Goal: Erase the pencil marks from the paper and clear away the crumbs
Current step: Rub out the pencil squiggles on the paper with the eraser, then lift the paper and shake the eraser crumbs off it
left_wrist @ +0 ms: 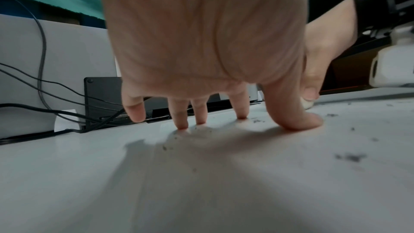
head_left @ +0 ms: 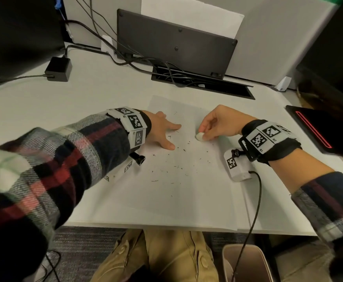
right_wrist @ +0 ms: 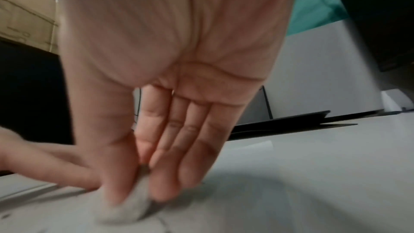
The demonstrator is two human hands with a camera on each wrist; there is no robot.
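Note:
A white sheet of paper [head_left: 186, 190] lies on the desk in front of me, strewn with several dark eraser crumbs [head_left: 176, 166]. My left hand [head_left: 162, 132] is spread flat on the sheet's upper left part, fingertips [left_wrist: 295, 121] pressing down. My right hand [head_left: 217, 124] pinches a small white eraser [head_left: 199, 136] between thumb and fingers, its lower end touching the paper. In the right wrist view the eraser [right_wrist: 132, 206] is blurred under the fingertips. No pencil marks are plainly visible.
A black keyboard [head_left: 174, 41] leans upright at the back above a cable slot [head_left: 203, 82]. A black power adapter [head_left: 59, 69] sits at the back left. A black device with a red line [head_left: 317, 131] lies at the right. A bin [head_left: 246, 263] stands below the desk edge.

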